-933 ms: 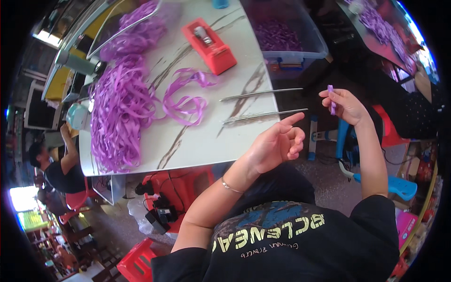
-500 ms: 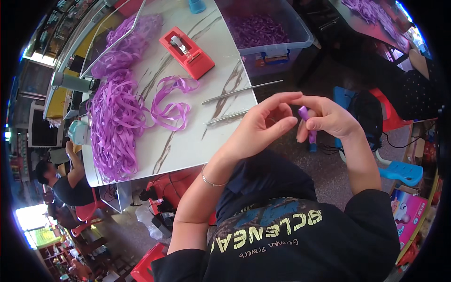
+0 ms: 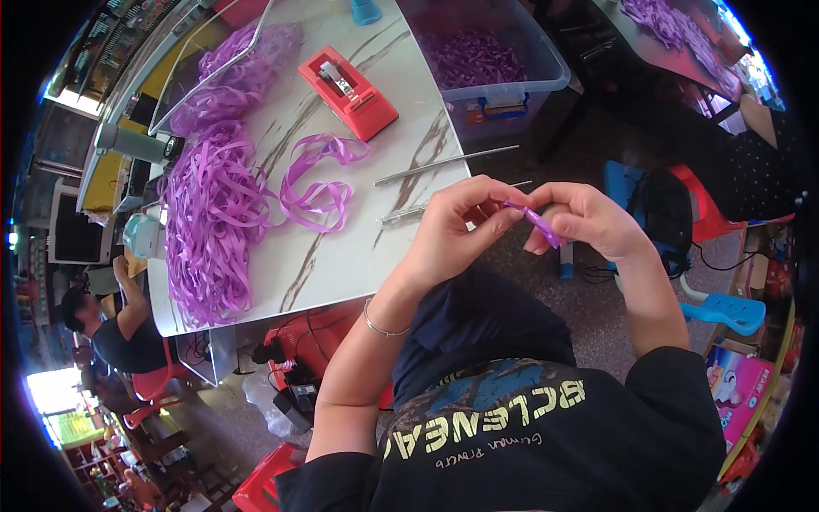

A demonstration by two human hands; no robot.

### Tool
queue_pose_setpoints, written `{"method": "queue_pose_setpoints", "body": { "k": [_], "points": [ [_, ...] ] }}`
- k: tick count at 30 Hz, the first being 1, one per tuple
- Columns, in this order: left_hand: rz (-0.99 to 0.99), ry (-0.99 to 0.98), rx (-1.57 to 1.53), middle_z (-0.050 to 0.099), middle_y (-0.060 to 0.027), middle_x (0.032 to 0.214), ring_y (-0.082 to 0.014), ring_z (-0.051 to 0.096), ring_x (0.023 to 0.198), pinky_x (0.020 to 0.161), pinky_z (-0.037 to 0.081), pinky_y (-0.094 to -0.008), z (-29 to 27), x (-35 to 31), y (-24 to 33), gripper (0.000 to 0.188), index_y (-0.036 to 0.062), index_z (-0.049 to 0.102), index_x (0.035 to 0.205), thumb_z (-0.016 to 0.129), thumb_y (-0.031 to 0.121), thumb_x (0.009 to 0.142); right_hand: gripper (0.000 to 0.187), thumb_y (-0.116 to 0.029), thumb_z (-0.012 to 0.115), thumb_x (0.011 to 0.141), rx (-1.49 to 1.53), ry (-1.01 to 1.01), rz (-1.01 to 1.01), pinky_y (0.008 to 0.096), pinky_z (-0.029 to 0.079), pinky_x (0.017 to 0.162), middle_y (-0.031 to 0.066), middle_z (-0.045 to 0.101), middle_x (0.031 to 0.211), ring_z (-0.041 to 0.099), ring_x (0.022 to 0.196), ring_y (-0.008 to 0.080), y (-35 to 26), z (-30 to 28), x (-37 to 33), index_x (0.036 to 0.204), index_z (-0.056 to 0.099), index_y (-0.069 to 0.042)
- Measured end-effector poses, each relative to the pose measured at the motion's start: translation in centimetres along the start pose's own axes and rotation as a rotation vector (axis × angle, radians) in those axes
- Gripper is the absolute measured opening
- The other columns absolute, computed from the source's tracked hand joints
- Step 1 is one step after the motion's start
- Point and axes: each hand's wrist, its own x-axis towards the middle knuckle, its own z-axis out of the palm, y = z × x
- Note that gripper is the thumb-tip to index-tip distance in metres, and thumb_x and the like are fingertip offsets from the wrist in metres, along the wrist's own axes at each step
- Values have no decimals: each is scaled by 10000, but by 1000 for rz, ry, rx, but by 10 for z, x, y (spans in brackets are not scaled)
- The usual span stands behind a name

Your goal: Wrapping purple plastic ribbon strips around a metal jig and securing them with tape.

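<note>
A short purple ribbon piece [image 3: 541,227], looped or folded, hangs between my two hands past the table's right edge. My left hand [image 3: 469,224] pinches its upper end between thumb and forefinger. Thumb and curled fingers of my right hand [image 3: 584,220] close on its other part. On the white marbled table [image 3: 333,273] lies a big heap of purple ribbon [image 3: 209,222], with a loose curling length [image 3: 316,192] trailing from it. Two thin metal rods, an upper one [image 3: 448,165] and a lower one [image 3: 409,213], rest at the edge near my left hand.
A red tape dispenser [image 3: 350,94] stands behind the rods. The clear plastic bin [image 3: 554,81] beyond the table holds many purple pieces. A grey-green bottle [image 3: 132,143] lies at the left. Blue stool [image 3: 725,311] at right; another person [image 3: 128,341] sits at the far left.
My left thumb and forefinger have closed on the ribbon's end, where they were apart from it. The ribbon piece has tilted from upright to slanting between both hands.
</note>
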Motion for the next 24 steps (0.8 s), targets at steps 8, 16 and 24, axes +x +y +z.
{"method": "queue_pose_setpoints", "body": {
  "k": [8,16,24],
  "points": [
    [-122,49,-64,603,-14,813,-51,540,650,565,437,-200,-4,-5,5,165,40,628,967,608,15,806,135,-92,574,852,-58,144,11,224,470,721,94,647,827,612,765,116,4,10,3,924,582,22],
    [7,13,283,610,-48,842,-79,556,732,618,452,-211,-5,-5,15,164,-28,616,948,612,-20,785,130,-74,589,831,-106,126,53,244,479,743,83,646,818,620,797,126,4,-2,0,915,599,25],
    [503,-66,-235,604,-128,804,-232,578,728,574,455,-301,11,-41,121,123,56,626,815,528,122,845,182,-168,596,824,-436,482,98,209,412,621,21,609,743,533,675,64,61,-72,-7,874,619,5]
  ]
}}
